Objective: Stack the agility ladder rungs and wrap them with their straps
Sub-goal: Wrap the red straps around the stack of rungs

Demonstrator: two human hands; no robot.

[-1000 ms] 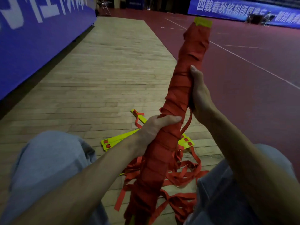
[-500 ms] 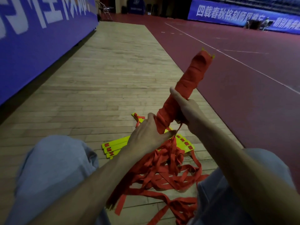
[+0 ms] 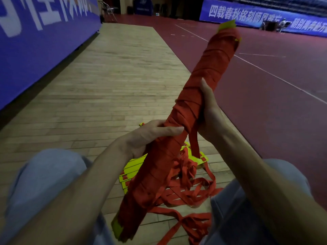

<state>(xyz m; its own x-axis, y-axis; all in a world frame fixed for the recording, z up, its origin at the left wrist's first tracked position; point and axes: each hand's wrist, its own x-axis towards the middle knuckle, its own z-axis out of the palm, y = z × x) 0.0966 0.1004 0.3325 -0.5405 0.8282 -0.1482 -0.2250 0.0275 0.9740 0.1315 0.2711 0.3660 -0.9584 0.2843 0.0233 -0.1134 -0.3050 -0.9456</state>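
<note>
Rung bundle (image 3: 210, 68) — left hand (image 3: 148, 137), right hand (image 3: 210, 112), each grip clamped round it.

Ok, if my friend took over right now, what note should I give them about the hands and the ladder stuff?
Left hand: grips the wrapped rung bundle at its middle.
Right hand: holds it just above, from the other side.
Bundle: tilted up, red strap wound along nearly its whole length, yellow ends poking out; a strap tail hangs from its middle.
On the wooden floor: more yellow rungs and a tangle of loose red straps.
Done: this bundle looks almost wrapped.
Left: secure the tail; probably stack and wrap the floor rungs.
</note>
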